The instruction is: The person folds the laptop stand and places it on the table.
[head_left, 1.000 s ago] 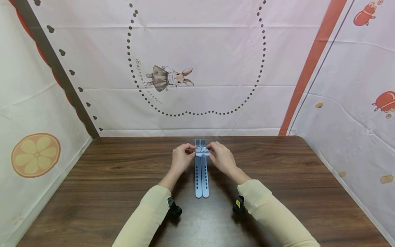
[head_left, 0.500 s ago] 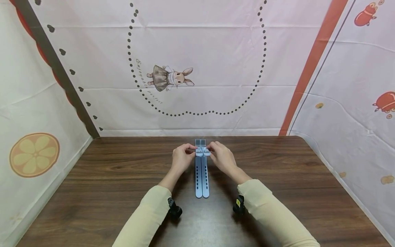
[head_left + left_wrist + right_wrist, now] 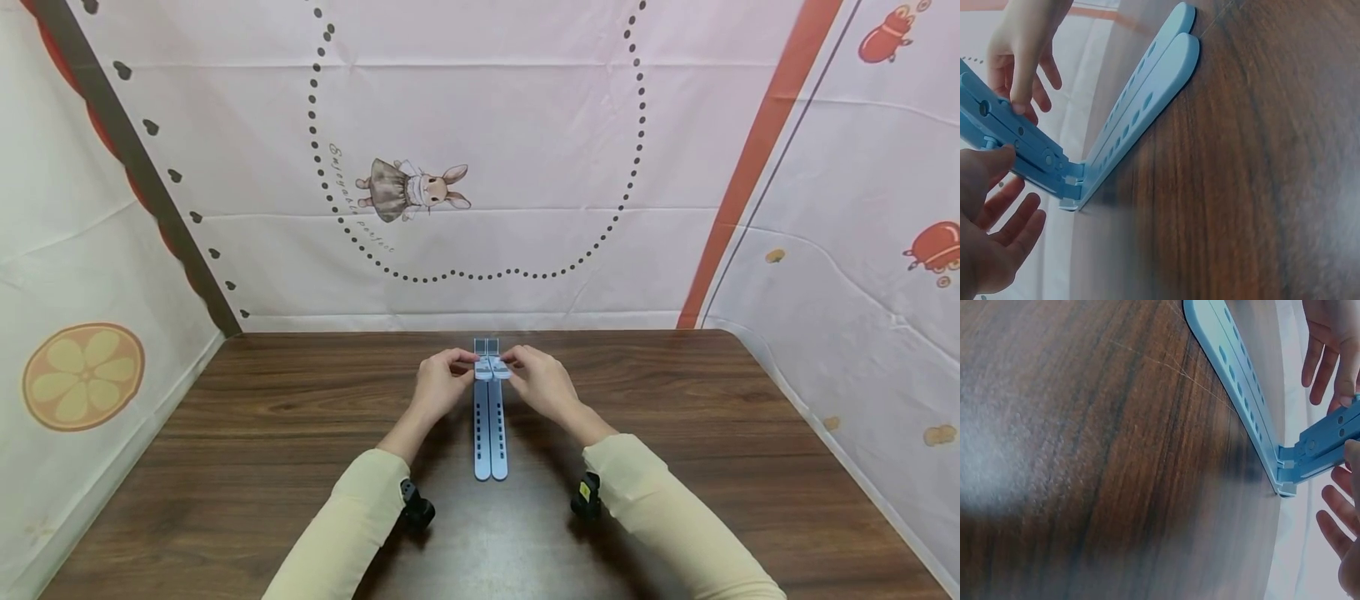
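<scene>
A light blue folding laptop stand is on the table, its two slotted bars side by side and pointing toward me. From the far end of the bars a hinged upper section rises at a steep angle, its two halves close together. My left hand pinches the left side of this raised part between thumb and fingers. On its opposite side my right hand pinches the right half. In the right wrist view the hinge shows at the joint between bars and upper section. Both hands' remaining fingers are spread loosely.
The dark wood table extends to both sides and in front of the stand. Its far edge meets a printed cloth backdrop close behind the stand. Cloth also hangs at left and right. A small black camera sits on each wrist.
Both forearms have shifted slightly outward, away from each other. The fingers stay on the raised part, and the laptop stand looks the same.
</scene>
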Tool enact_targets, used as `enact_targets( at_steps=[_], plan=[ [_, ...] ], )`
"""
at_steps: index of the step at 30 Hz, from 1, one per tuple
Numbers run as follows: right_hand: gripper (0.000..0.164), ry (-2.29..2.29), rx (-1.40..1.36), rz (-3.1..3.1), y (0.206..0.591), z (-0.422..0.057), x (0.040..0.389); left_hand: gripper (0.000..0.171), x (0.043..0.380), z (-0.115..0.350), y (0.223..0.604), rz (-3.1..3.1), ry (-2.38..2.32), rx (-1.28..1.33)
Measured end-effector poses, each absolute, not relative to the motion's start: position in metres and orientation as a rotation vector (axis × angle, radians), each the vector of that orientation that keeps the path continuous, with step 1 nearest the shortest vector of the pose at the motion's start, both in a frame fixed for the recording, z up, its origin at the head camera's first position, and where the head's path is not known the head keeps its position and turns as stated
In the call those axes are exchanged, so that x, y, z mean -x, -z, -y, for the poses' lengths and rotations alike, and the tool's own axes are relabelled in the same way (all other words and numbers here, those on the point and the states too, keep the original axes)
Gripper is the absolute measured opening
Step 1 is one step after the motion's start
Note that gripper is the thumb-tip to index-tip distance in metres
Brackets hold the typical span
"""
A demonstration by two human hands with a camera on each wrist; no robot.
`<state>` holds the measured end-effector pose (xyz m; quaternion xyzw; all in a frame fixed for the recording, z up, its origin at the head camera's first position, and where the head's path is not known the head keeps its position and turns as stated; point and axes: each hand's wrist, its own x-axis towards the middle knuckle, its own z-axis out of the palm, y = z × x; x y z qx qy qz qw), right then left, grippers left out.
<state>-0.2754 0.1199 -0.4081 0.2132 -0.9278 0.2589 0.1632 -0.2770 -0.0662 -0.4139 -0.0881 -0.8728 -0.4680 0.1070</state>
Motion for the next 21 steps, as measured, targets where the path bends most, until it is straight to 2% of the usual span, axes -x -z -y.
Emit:
enact_targets(
  at_steps=[21],
  plan=[
    [0.017, -0.722, -0.748, 2.636, 0.4038, -0.1258, 0.2719, 0.022, 0.2716, 0.0708, 0.4111, 2.711, 1.158, 0.295]
  ],
)
